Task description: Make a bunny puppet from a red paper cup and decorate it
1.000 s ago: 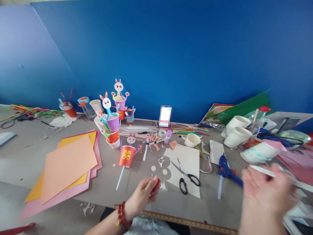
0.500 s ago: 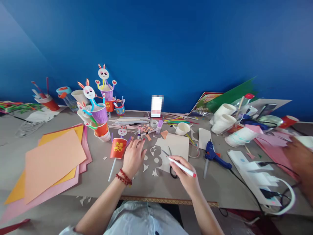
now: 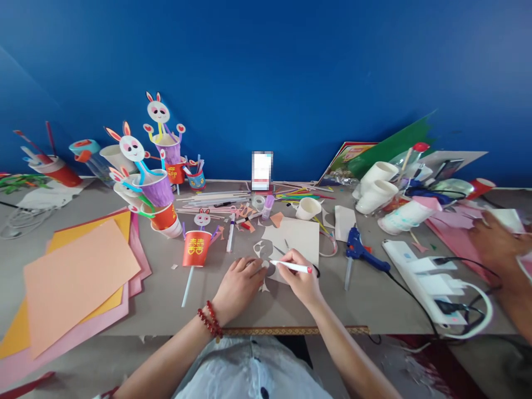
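Observation:
My right hand [image 3: 302,280] grips a white marker [image 3: 296,267] with a red end, its tip pointing left at my left fingertips. My left hand [image 3: 243,284], wearing red beads, has its fingertips pressed on a small round white paper cutout [image 3: 265,264], which they partly cover. Around it lie curved white paper scraps [image 3: 261,247] on the table. Scissors [image 3: 286,244] lie partly hidden beneath my right hand, over a white paper sheet [image 3: 301,235]. A white marker with a purple band [image 3: 231,234] lies beyond my left hand, close to a red paper cup [image 3: 197,247] with a rabbit face.
Stacked cup rabbits [image 3: 155,188] and coloured paper sheets [image 3: 83,277] occupy the left. On the right are a blue glue gun [image 3: 363,249], a white power strip [image 3: 415,282] with cables, white cups [image 3: 379,195] and a co-worker's hand [image 3: 494,238]. Straws [image 3: 216,198] lie behind.
My left hand has come away from the purple-banded marker and down to the paper cutout. My right hand has brought the white marker left beside it. The view has shifted slightly.

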Available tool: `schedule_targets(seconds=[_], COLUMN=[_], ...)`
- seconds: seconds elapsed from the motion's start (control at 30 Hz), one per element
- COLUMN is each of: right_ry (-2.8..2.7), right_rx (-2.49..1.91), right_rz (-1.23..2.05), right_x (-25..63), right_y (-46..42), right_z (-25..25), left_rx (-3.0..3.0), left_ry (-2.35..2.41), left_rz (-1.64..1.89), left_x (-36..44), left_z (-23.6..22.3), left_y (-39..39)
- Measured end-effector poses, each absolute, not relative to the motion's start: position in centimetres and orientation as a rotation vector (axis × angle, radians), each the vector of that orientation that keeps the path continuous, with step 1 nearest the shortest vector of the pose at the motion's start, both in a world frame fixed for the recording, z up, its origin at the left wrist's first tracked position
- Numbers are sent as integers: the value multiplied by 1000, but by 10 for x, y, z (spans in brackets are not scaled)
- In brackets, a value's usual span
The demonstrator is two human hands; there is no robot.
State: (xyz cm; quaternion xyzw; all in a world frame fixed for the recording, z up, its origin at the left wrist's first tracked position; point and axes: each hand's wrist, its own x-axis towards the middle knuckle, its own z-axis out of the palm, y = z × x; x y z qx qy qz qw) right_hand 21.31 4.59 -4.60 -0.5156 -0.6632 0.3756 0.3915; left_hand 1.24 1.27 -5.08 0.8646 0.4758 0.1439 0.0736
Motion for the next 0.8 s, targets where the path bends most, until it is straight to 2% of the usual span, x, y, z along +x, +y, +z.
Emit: schedule_targets(seconds=[0.8], right_ry=[-1752], right_rx=[-1264], right_rz=[1079], right_x=[207], right_y=[62], right_z=[-65], left_rx=[2506], left_ry=[1399], left_rz=[481], left_x=[10], left_z=[-61], left_y=[15])
